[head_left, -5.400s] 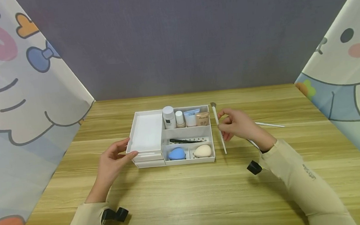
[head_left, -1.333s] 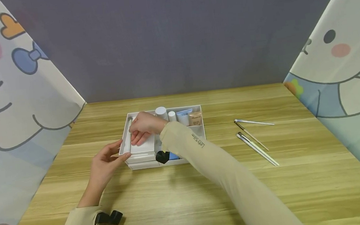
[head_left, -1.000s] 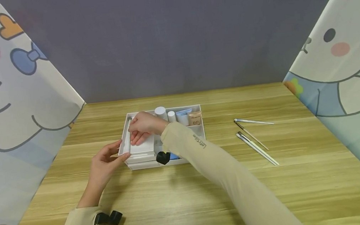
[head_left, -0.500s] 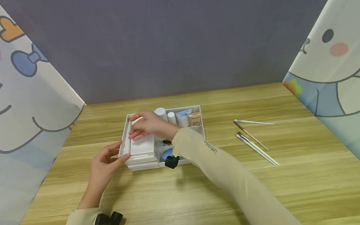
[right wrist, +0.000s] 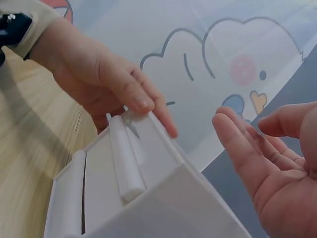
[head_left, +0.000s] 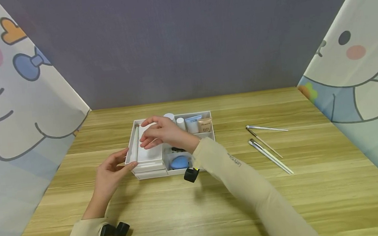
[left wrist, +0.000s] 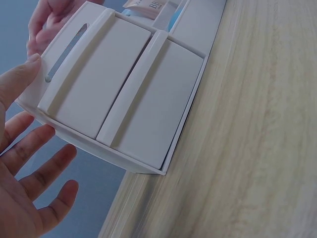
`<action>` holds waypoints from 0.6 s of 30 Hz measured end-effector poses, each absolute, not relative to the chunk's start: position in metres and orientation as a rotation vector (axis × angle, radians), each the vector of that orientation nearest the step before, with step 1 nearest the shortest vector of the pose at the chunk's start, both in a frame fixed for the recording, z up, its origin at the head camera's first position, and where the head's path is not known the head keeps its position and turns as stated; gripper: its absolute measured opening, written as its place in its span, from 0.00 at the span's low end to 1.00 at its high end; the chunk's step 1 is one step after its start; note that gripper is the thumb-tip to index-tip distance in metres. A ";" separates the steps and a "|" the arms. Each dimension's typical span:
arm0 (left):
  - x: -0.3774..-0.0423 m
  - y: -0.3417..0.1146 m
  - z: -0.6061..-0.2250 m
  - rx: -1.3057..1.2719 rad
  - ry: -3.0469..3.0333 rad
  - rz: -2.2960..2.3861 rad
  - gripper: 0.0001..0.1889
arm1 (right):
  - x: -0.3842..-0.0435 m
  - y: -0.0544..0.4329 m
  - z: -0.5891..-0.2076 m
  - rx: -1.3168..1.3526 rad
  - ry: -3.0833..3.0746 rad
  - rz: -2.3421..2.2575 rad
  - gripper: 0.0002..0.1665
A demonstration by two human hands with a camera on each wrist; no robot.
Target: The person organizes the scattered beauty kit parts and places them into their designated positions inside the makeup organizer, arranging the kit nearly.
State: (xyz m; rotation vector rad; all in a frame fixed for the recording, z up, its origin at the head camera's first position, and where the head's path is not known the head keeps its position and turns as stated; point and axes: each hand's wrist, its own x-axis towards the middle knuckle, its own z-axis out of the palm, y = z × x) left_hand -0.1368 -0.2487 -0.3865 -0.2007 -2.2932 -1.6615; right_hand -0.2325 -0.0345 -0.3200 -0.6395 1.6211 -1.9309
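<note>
A white cosmetics organizer (head_left: 157, 174) with two front drawers (left wrist: 153, 99) stands on the table. My left hand (head_left: 112, 171) grips its front-left corner, thumb at the front edge and fingers along the side. In the shallow top tray (head_left: 152, 156), a white makeup brush (head_left: 137, 145) lies lengthwise by the left wall. Over that tray hovers my right hand (head_left: 164, 132), fingers loosely bent and apart, holding nothing. A white bottle (head_left: 169, 116), a small white-capped bottle (head_left: 181, 123), a blue tube (head_left: 193, 126) and a BB tube (head_left: 205, 125) fill the back compartment. My right forearm hides some front compartments.
To the right of the organizer, several makeup brushes (head_left: 270, 156) lie loose on the wooden table (head_left: 170, 213). A blue sponge (head_left: 179, 162) sits in a front compartment, and a dark slim item (head_left: 177, 149) shows behind it. A grey panel (head_left: 182, 43) rises behind the table.
My right hand carried the makeup brush from right of the organizer into the tray, released it, and lifted back rightward with fingers spread. The left hand keeps its grip on the corner.
</note>
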 end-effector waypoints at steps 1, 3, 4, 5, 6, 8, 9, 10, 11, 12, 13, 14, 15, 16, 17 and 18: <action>-0.136 -0.249 -0.386 -0.198 -2.295 -1.662 0.23 | -0.230 -0.031 -0.319 -0.655 1.616 -1.926 0.24; -0.136 -0.249 -0.386 -0.191 -2.297 -1.664 0.23 | -0.227 -0.024 -0.317 -0.681 1.609 -1.913 0.24; -0.136 -0.249 -0.386 -0.188 -2.299 -1.664 0.23 | -0.225 -0.020 -0.317 -0.693 1.608 -1.906 0.24; -0.136 -0.249 -0.386 -0.185 -2.300 -1.664 0.23 | -0.224 -0.017 -0.317 -0.704 1.606 -1.900 0.24; -0.136 -0.249 -0.386 -0.181 -2.301 -1.664 0.23 | -0.223 -0.013 -0.316 -0.717 1.610 -1.892 0.24; -0.135 -0.249 -0.387 -0.174 -2.305 -1.665 0.23 | -0.221 -0.005 -0.316 -0.743 1.624 -1.878 0.23; -0.135 -0.249 -0.387 -0.171 -2.307 -1.664 0.24 | -0.220 -0.001 -0.317 -0.753 1.629 -1.874 0.23; -0.135 -0.249 -0.387 -0.170 -2.309 -1.664 0.24 | -0.220 0.003 -0.317 -0.764 1.636 -1.870 0.22; -0.135 -0.249 -0.387 -0.169 -2.311 -1.662 0.24 | -0.219 0.007 -0.318 -0.774 1.645 -1.867 0.21; -0.135 -0.249 -0.387 -0.170 -2.313 -1.660 0.24 | -0.219 0.012 -0.318 -0.783 1.654 -1.866 0.20; -0.135 -0.249 -0.387 -0.172 -2.314 -1.657 0.24 | -0.218 0.016 -0.318 -0.788 1.657 -1.867 0.20; -0.135 -0.249 -0.388 -0.173 -2.314 -1.653 0.24 | -0.218 0.020 -0.318 -0.792 1.661 -1.868 0.20; -0.135 -0.249 -0.388 -0.176 -2.313 -1.651 0.24 | -0.218 0.024 -0.318 -0.794 1.665 -1.868 0.20; -0.135 -0.250 -0.388 -0.180 -2.311 -1.652 0.23 | -0.218 0.029 -0.318 -0.796 1.671 -1.868 0.21; -0.135 -0.250 -0.388 -0.183 -2.310 -1.651 0.23 | -0.218 0.033 -0.319 -0.797 1.677 -1.867 0.21; -0.136 -0.250 -0.388 -0.186 -2.308 -1.654 0.23 | -0.217 0.037 -0.319 -0.796 1.678 -1.867 0.22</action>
